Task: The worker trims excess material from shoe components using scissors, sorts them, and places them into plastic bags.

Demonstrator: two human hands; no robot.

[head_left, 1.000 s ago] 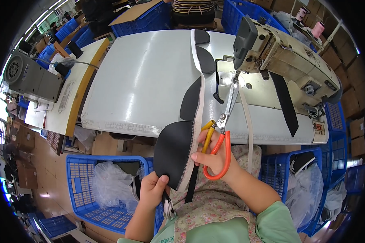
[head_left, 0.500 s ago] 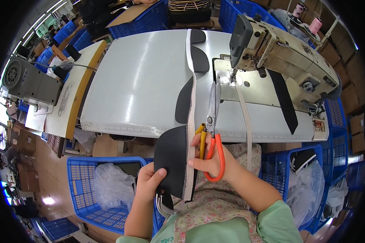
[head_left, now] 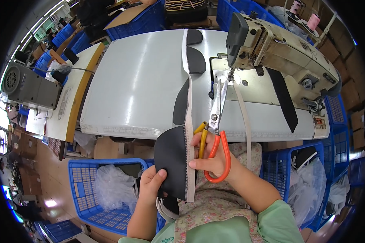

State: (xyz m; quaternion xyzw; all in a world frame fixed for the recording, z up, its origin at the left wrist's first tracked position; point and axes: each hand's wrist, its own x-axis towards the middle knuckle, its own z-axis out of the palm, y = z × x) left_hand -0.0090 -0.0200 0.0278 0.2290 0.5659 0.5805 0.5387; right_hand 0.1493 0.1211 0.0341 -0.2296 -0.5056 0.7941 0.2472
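Observation:
My left hand (head_left: 152, 180) pinches the lower left edge of a rounded black fabric piece (head_left: 170, 150), thumb on top. Along that piece's right edge runs a stitched pale binding strip (head_left: 189, 133). Closed round a pair of scissors (head_left: 221, 137) with orange-coated handles, my right hand (head_left: 213, 156) also has its thumb on the strip. The scissor blades point away from me, slightly apart. Bent yellow-coated rods (head_left: 203, 141) show beside the fingers; whether they belong to the scissors I cannot tell. More black pieces (head_left: 196, 60) hang on the same strip across the table.
A sewing machine (head_left: 280, 56) stands at the right of the white table (head_left: 125, 85), with a loose pale tape (head_left: 244, 115) and a black strap (head_left: 283, 99) nearby. Blue crates (head_left: 79, 194) flank my lap. Another machine (head_left: 30, 87) is at far left.
The scissors have turned in my right hand and their blades have spread a little, tips swinging right. My left hand keeps its grip on the black fabric piece.

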